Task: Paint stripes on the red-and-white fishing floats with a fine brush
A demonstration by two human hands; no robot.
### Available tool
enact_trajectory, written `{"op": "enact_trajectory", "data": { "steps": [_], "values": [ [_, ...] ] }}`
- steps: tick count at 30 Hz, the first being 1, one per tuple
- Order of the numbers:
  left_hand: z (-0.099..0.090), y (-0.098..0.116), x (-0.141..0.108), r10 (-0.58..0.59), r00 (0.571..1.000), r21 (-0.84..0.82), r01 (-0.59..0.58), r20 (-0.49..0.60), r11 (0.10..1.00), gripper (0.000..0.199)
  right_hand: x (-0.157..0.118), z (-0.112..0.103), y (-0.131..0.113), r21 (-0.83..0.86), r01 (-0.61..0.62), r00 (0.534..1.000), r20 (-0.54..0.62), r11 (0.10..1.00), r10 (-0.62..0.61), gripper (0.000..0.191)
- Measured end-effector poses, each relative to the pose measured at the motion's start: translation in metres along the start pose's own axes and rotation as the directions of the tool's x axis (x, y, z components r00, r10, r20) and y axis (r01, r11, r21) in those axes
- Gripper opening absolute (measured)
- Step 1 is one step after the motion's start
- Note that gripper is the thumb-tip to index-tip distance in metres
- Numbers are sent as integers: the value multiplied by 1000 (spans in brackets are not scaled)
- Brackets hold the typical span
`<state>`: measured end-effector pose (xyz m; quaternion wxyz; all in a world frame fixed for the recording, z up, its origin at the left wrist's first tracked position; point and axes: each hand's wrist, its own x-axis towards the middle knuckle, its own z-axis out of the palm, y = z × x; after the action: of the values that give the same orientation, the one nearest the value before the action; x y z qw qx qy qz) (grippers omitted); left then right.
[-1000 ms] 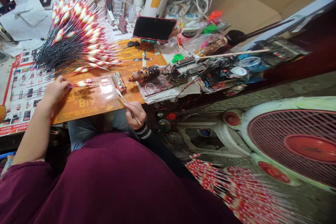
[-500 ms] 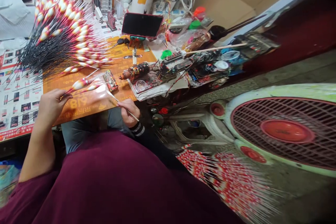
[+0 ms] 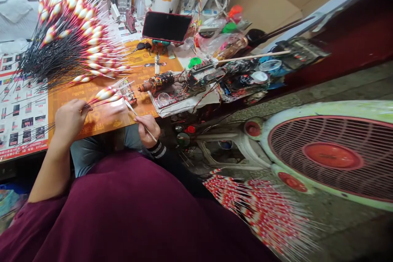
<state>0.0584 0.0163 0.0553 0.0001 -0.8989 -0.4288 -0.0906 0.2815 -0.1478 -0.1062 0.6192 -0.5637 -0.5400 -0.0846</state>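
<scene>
My left hand [image 3: 70,118] is shut on two slim fishing floats [image 3: 106,94] with red-and-white bodies and dark stems. Their tips point up and to the right over an orange mat [image 3: 73,110]. My right hand [image 3: 147,131] pinches a thin paintbrush [image 3: 130,108], its tip near a small paint-smeared box [image 3: 128,92]. The brush does not visibly touch the floats. A large fan of similar floats [image 3: 72,37] lies on the table beyond my left hand, with black stems spreading to the left.
A spattered motorised spinner [image 3: 157,82] and paint-covered clutter lie to the right. A phone [image 3: 166,27] stands behind them, with bottles and pen cups at the back. A round fan [image 3: 325,151] and a bundle of painted floats [image 3: 254,208] are on the floor at right.
The view has swung slightly left and up. My left hand has lifted the floats, tilting their tips toward the small box. My right hand and brush have shifted slightly with them.
</scene>
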Motion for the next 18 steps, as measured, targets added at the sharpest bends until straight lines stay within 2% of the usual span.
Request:
{"op": "enact_trajectory", "data": {
  "steps": [8,12,18],
  "values": [
    [3,9,9,15,999,-36,-14,33,999,18,-5,1,4,-68,4,999,40,998,-1,29],
    [5,8,12,25,997,-102,-18,67,995,17,-5,2,2,-74,-8,998,57,997,13,30],
    [7,3,12,17,999,-134,-11,48,991,17,-4,2,2,-90,19,998,64,996,-14,31]
  ]
}}
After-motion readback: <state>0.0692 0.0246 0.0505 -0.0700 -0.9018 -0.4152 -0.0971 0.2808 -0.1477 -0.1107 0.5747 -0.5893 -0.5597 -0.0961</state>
